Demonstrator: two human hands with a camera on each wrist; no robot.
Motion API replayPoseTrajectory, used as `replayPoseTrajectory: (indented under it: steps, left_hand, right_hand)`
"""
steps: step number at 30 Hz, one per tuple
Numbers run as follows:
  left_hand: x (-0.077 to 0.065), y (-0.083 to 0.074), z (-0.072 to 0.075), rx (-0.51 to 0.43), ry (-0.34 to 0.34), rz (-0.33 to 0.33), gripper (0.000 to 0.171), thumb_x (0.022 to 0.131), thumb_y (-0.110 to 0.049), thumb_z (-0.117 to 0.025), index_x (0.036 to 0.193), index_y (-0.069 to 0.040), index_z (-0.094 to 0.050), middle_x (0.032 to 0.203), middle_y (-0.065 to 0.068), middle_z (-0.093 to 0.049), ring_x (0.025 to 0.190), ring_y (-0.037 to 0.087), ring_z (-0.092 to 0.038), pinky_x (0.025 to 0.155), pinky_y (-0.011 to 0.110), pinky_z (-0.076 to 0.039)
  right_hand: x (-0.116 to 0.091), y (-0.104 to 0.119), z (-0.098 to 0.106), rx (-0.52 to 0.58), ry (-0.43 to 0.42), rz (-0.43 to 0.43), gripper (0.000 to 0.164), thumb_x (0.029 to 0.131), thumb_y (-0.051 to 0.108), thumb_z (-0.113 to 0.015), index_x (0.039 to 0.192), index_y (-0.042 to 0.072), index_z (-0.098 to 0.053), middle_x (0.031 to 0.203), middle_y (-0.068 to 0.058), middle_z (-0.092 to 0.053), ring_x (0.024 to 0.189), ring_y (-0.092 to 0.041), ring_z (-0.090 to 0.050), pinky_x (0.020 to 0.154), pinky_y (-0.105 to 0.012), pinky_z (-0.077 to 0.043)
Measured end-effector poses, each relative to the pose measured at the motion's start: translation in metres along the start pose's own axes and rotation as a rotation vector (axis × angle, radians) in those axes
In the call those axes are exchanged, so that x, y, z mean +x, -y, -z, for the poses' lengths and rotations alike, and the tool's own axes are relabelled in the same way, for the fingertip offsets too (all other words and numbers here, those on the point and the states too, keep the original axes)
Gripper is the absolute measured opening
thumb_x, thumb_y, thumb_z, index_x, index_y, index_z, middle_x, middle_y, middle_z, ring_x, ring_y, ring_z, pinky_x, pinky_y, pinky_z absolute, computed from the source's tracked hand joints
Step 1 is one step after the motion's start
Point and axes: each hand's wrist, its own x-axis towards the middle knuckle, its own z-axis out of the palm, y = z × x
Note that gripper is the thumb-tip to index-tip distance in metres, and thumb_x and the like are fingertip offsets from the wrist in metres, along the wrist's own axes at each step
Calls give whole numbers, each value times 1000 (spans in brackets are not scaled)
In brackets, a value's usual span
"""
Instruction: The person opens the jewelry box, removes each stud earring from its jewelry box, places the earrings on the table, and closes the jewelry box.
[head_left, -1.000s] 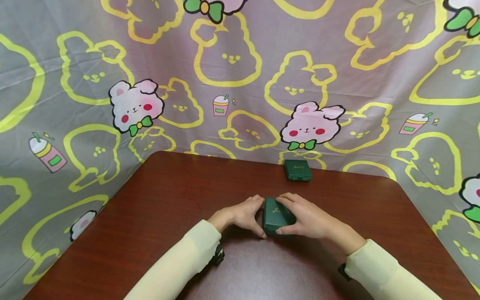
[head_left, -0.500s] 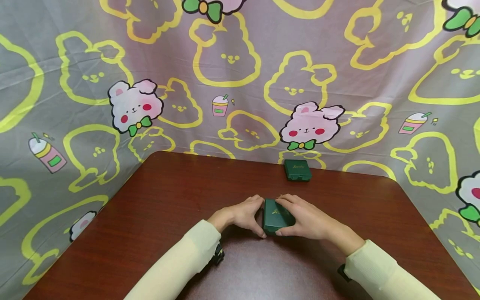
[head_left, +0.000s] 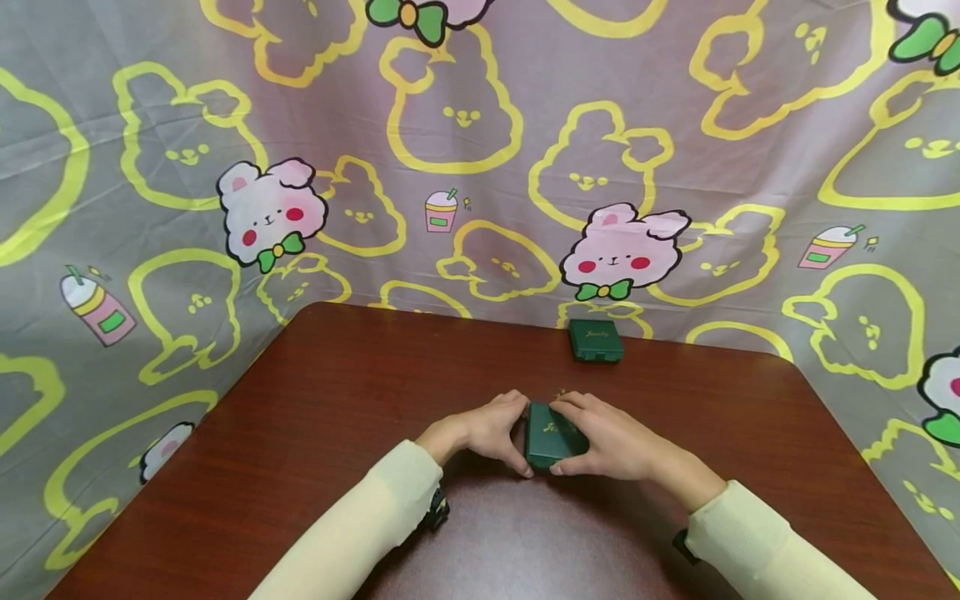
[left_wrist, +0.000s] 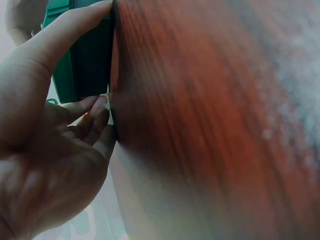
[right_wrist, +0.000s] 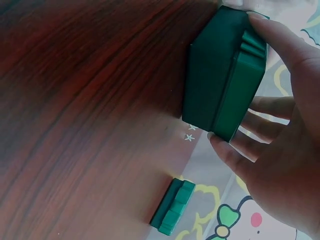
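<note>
A dark green jewelry box (head_left: 547, 442) with gold lettering on its lid lies on the table between both hands. The left hand (head_left: 491, 427) holds its left side, thumb at the near corner and fingertips at the far one. From the right, the right hand (head_left: 618, 435) grips the box across its width, thumb on the near edge and fingers over the far edge. In the right wrist view the lid meets the base along a seam, with the thumb by the ridged front clasp. Just beyond the right fingers lie small gold star-shaped pieces (right_wrist: 189, 137).
A second green jewelry box (head_left: 597, 340) sits near the table's back edge, right of centre. Brown wood-grain tabletop (head_left: 360, 375) surrounds the hands. A grey cloth (head_left: 495, 192) with yellow outlines and rabbit prints hangs behind the table and along both sides.
The lid's far edge has come down slightly, and the right hand's fingers have shifted a little lower with it. The gold pieces behind them show more. The left hand stays in place.
</note>
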Motion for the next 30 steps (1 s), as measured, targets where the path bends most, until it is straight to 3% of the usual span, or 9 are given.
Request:
replayPoseTrajectory:
  steps: [19,30]
  left_hand:
    - [-2,-3,1,-11,38,24,89,68,-40,-96,137,-11,-48,127,0,-47,115,15,-43,101,28,-40]
    - [-2,-4,2,-12,55,31,83,69,-42,-95,131,-11,-49,120,-3,-46,109,13,-43,97,27,-40]
  right_hand:
    - [-8,-4,2,42,-12,-30,93,80,64,-79,150,11,-49,147,-6,-48,129,-24,-49,97,-49,-49]
    - [-11,-8,5,54,19,-45,85,82,66,-75,142,9,-57,140,-6,-54,122,-23,-53,96,-48,-50]
